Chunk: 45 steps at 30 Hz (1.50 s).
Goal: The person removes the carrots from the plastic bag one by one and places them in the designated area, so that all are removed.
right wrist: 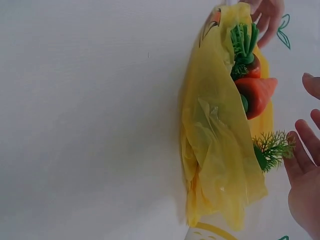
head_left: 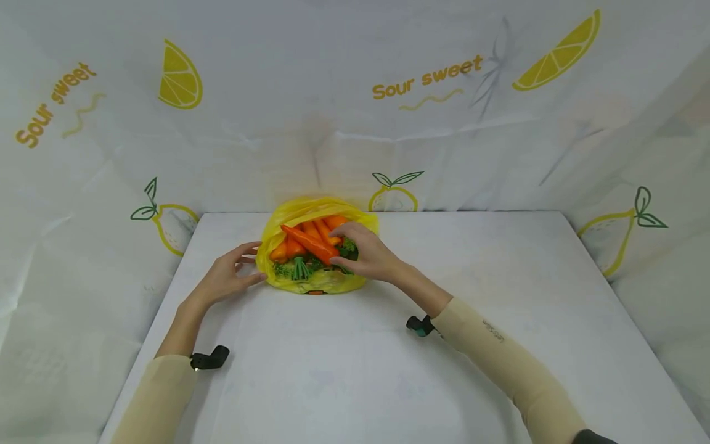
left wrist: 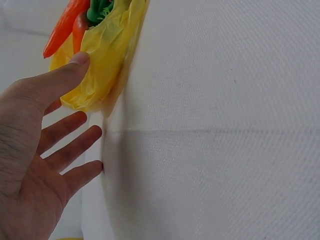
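A yellow plastic bag (head_left: 322, 285) lies with its mouth facing me, full of orange carrots (head_left: 309, 243) with green tops (head_left: 300, 269). One long carrot rests across the others, its thick end toward my right hand (head_left: 370, 250). That hand is over the bag's right part, thumb and fingers spread apart; in the right wrist view its fingertips are right at a feathery green frond (right wrist: 274, 150). At the bag's left side is my left hand (head_left: 222, 280), fingers spread. The left wrist view shows its thumb overlapping the yellow plastic (left wrist: 107, 55). Carrot tips deeper inside are hidden.
The bag stands at the back of a white-covered table (head_left: 344, 364), close to a white curtain (head_left: 288, 111) printed with lemons and words. A dark wrist camera (head_left: 211, 357) is strapped to the left forearm, another camera (head_left: 420, 325) to the right.
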Motion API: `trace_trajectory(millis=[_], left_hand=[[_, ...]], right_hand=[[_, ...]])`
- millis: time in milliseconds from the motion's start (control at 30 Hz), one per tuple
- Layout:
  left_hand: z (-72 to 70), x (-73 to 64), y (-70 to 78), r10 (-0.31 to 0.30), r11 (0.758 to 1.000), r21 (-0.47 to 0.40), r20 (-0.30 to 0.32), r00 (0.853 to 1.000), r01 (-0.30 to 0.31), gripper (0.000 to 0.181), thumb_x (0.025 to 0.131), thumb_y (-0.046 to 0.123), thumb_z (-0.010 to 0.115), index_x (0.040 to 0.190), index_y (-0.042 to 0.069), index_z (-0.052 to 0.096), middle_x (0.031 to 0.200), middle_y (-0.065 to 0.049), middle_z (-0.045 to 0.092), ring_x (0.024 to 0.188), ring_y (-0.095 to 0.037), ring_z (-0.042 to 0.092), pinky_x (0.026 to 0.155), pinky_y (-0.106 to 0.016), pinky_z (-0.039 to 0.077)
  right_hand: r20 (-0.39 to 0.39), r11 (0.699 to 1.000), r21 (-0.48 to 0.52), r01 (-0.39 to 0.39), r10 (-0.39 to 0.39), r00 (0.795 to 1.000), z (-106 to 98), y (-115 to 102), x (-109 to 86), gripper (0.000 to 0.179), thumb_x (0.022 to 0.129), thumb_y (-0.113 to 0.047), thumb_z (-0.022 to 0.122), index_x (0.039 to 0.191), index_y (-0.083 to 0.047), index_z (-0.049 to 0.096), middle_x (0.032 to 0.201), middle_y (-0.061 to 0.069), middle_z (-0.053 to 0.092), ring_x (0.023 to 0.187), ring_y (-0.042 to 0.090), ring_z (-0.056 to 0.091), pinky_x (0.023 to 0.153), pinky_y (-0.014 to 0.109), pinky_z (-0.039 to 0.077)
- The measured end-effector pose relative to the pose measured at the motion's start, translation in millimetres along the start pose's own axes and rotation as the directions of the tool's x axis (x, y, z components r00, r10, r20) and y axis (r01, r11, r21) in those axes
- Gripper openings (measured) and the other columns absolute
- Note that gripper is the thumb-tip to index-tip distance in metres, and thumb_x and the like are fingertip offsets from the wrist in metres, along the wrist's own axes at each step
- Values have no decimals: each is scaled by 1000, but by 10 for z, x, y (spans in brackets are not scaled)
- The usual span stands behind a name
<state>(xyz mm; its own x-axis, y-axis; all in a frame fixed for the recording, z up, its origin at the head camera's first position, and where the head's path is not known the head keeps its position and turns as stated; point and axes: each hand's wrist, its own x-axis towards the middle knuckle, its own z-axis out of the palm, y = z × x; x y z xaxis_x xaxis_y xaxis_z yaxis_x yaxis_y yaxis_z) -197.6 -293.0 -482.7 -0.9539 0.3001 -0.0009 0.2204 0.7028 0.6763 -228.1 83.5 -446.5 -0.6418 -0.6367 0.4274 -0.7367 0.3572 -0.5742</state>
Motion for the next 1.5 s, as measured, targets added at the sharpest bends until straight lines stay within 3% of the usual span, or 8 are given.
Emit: trace_trajectory(millis=[167,433,833,1500], left_hand=[[-8,-13,14,-11,1000,4,3,1000,11,80,95,27,86,162,9,46,152,-25,62,132,-45,68,117,-71,48],[-1,-34,24,3,1000,18,-6,1000,-3,79,95,27,85,161,7,47,149,-26,64,129,-47,69,114,-71,50],[-9,-59,44,-8,1000,27,-6,1000,8,79,96,27,85,162,8,46,149,-26,64,129,-46,69,115,-71,49],[22,-11,57,1,1000,18,-7,1000,-1,79,95,27,85,162,7,46,148,-26,64,129,-46,70,116,-71,49]], right_hand=[[29,1000,9,-14,14,999,88,42,57,43,96,-18,84,130,3,69,129,20,73,124,40,68,113,53,55],[63,994,-44,-98,101,993,214,47,115,40,97,-25,84,128,-2,72,126,14,76,121,33,69,111,48,57],[89,979,-66,-193,198,976,323,24,179,51,96,-28,85,136,-1,68,130,15,73,118,28,69,109,43,59],[131,957,-99,-274,285,949,334,86,143,57,96,-21,84,144,0,63,143,18,68,133,34,65,118,49,53]])
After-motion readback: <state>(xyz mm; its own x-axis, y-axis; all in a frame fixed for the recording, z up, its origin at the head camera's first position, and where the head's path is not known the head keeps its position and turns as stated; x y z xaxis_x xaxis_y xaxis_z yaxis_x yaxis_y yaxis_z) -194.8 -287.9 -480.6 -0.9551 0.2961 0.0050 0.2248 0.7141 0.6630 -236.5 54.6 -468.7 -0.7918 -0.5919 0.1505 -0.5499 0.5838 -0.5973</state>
